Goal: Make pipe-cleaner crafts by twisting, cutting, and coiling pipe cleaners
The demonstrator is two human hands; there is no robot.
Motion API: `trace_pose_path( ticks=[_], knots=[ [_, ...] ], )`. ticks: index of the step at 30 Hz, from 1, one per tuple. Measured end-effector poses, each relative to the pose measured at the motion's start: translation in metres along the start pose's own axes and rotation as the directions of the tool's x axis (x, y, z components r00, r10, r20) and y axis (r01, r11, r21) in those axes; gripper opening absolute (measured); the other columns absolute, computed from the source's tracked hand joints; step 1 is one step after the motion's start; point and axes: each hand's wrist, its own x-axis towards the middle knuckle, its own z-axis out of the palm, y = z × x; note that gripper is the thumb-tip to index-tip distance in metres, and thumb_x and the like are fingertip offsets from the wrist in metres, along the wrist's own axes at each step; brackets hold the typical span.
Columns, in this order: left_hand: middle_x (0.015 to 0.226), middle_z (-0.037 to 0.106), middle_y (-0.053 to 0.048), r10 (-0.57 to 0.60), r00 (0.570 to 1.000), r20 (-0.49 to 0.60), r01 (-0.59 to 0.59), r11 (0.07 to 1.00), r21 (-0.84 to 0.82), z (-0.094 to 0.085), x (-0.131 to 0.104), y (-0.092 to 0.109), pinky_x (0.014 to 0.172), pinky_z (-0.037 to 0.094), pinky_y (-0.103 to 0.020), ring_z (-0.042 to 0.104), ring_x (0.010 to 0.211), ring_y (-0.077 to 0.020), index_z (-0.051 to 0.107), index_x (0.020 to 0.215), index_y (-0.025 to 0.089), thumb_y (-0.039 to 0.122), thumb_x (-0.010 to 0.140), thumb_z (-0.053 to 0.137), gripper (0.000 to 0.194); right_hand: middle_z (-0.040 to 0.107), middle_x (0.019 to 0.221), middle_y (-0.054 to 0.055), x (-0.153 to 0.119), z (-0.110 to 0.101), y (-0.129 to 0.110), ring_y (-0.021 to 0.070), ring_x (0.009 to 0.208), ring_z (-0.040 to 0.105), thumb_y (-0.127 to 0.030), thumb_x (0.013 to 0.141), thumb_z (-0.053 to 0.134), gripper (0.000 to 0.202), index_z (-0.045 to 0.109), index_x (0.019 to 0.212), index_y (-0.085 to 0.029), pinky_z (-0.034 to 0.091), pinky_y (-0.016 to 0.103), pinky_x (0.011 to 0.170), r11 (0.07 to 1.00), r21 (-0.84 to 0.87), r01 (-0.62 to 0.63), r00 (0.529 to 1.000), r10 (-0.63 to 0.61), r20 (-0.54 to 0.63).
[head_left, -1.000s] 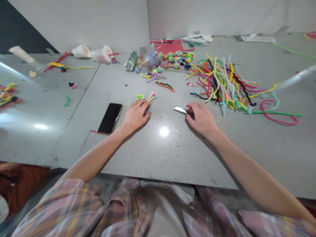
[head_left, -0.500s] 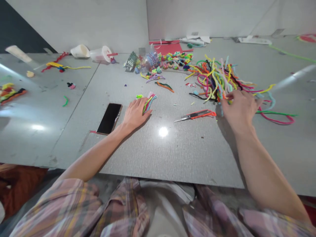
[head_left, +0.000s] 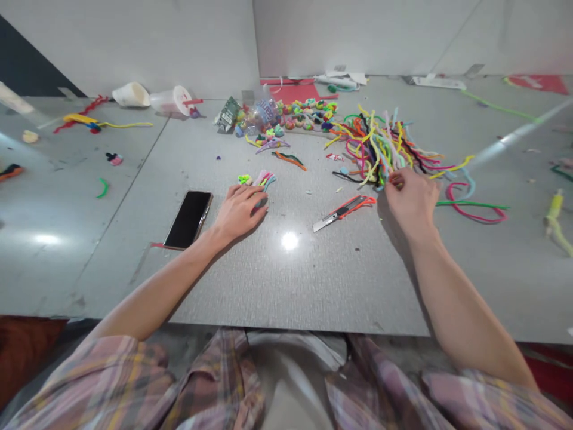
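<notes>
My left hand [head_left: 239,209] rests on the table with its fingers curved over a small bundle of short, fuzzy pipe cleaners [head_left: 265,179]. Pink, white and blue ends stick out beyond the fingers; the rest is hidden under them. At the near edge of a tangled, many-coloured pile of pipe cleaners [head_left: 380,143], my right hand [head_left: 412,200] has thumb and fingers pinched together. Which strand it grips is hard to see. Between the hands lies a box cutter [head_left: 344,211] with an orange-edged handle, its blade out and pointing left toward me.
A phone [head_left: 188,219] lies left of my left hand. Toward the wall are a clear plastic bottle [head_left: 261,117], colourful fuzzy pieces [head_left: 308,113], a red sheet [head_left: 298,91] and two tipped cups, one white [head_left: 131,95]. Loose strands [head_left: 477,209] lie at right.
The box cutter has rolled from its thin edge to show its broad side. My right hand has shifted slightly at the pile, fingers still pinched. The view has turned slightly right.
</notes>
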Motion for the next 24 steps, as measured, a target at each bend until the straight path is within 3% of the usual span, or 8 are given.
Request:
trace_pose_path(
  ticks=[3, 7, 13, 16, 19, 24],
  knots=[
    [0.156, 0.078, -0.010, -0.009, 1.000, 0.002, 0.009, 1.000, -0.015, 0.003, 0.000, -0.004, 0.137, 0.041, -0.060, 0.070, 0.149, -0.0335, 0.082, 0.136, 0.026, 0.039, 0.112, 0.064, 0.033, 0.079, 0.127, 0.018, -0.001, -0.003, -0.003, 0.0445, 0.132, 0.063, -0.035, 0.108, 0.045, 0.036, 0.071, 0.133, -0.031, 0.034, 0.071, 0.121, 0.995, 0.021, -0.092, 0.988, 0.094, -0.124],
    [0.157, 0.077, -0.010, -0.008, 1.000, -0.014, 0.008, 1.000, -0.016, 0.004, 0.000, -0.007, 0.139, 0.040, -0.059, 0.069, 0.151, -0.0326, 0.081, 0.137, 0.026, 0.039, 0.112, 0.062, 0.033, 0.075, 0.131, 0.020, -0.003, -0.006, -0.004, 0.0438, 0.136, 0.058, -0.030, 0.108, 0.044, 0.034, 0.069, 0.132, -0.029, 0.031, 0.069, 0.121, 0.993, 0.064, -0.095, 0.976, 0.106, -0.192],
    [0.160, 0.075, -0.011, 0.006, 0.999, -0.051, -0.007, 1.000, -0.020, 0.003, 0.000, -0.005, 0.138, 0.040, -0.058, 0.067, 0.154, -0.0325, 0.079, 0.141, 0.025, 0.039, 0.113, 0.062, 0.036, 0.063, 0.151, 0.021, -0.005, -0.006, -0.004, 0.0492, 0.147, 0.043, -0.040, 0.113, 0.044, 0.034, 0.073, 0.128, -0.032, 0.027, 0.074, 0.122, 0.992, 0.062, -0.110, 0.979, 0.119, -0.167],
    [0.161, 0.075, -0.012, 0.013, 0.998, -0.055, -0.013, 1.000, -0.016, 0.002, 0.000, -0.004, 0.138, 0.041, -0.058, 0.067, 0.155, -0.0327, 0.079, 0.141, 0.024, 0.038, 0.113, 0.061, 0.036, 0.066, 0.146, 0.018, -0.004, -0.005, -0.006, 0.0458, 0.145, 0.046, -0.040, 0.112, 0.047, 0.031, 0.074, 0.126, -0.033, 0.029, 0.072, 0.123, 0.993, 0.050, -0.107, 0.981, 0.114, -0.157],
    [0.160, 0.075, -0.012, -0.001, 0.999, -0.040, 0.000, 1.000, -0.024, 0.001, 0.000, -0.003, 0.138, 0.041, -0.059, 0.066, 0.155, -0.0328, 0.079, 0.141, 0.025, 0.039, 0.113, 0.062, 0.036, 0.070, 0.139, 0.018, -0.004, -0.006, -0.010, 0.0437, 0.144, 0.051, -0.035, 0.109, 0.048, 0.033, 0.072, 0.131, -0.030, 0.030, 0.072, 0.125, 0.993, 0.049, -0.111, 0.978, 0.118, -0.173],
    [0.160, 0.075, -0.012, -0.013, 1.000, -0.024, 0.012, 0.999, -0.035, 0.001, 0.000, -0.004, 0.137, 0.042, -0.060, 0.065, 0.156, -0.0338, 0.079, 0.141, 0.026, 0.039, 0.112, 0.062, 0.037, 0.049, 0.174, 0.021, -0.006, -0.009, -0.013, 0.0510, 0.158, 0.037, -0.051, 0.112, 0.049, 0.052, 0.062, 0.159, -0.032, 0.029, 0.077, 0.125, 0.990, 0.037, -0.136, 0.981, 0.140, -0.135]
  ],
)
